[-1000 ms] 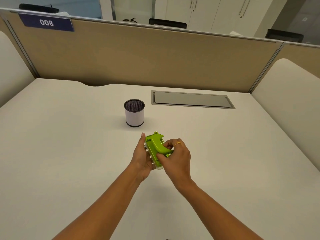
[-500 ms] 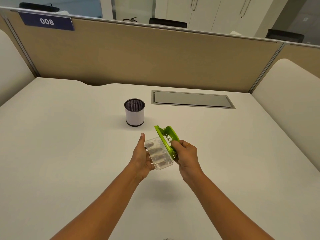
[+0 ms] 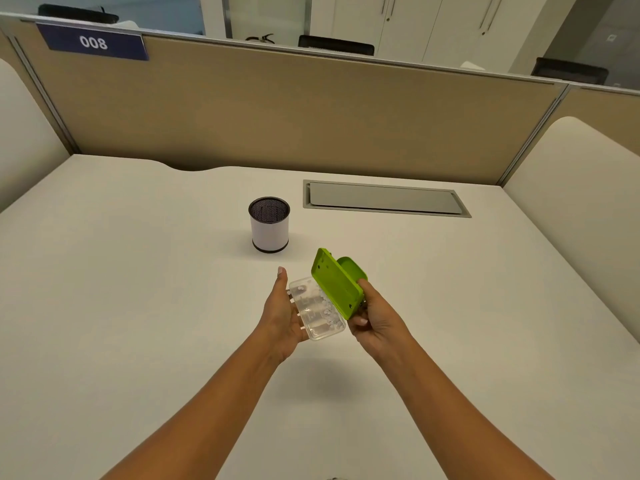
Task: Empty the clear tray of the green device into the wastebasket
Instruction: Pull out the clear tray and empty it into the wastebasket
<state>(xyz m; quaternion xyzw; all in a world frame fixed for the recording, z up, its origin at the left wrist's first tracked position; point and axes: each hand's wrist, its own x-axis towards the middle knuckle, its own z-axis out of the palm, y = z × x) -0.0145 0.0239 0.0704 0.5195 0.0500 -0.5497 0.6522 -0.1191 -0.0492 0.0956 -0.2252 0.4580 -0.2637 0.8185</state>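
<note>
A clear tray (image 3: 317, 311) with small white paper bits in it rests in my left hand (image 3: 282, 315), which holds it from below and the left above the desk. My right hand (image 3: 375, 318) grips the green device (image 3: 337, 284), tilted up on edge with its flat underside facing me, touching the tray's right side. The wastebasket (image 3: 269, 224), a small white cylinder with a black mesh rim, stands upright on the desk just beyond and left of my hands.
A white desk (image 3: 138, 289) spreads out on all sides. A grey cable hatch (image 3: 384, 198) is set into it at the back right. Beige partition walls (image 3: 311, 112) enclose the back and sides, with a "008" sign at the upper left.
The green device has come off the clear tray: my right hand lifted and tilted it to the right, while my left hand kept the tray, now exposed.
</note>
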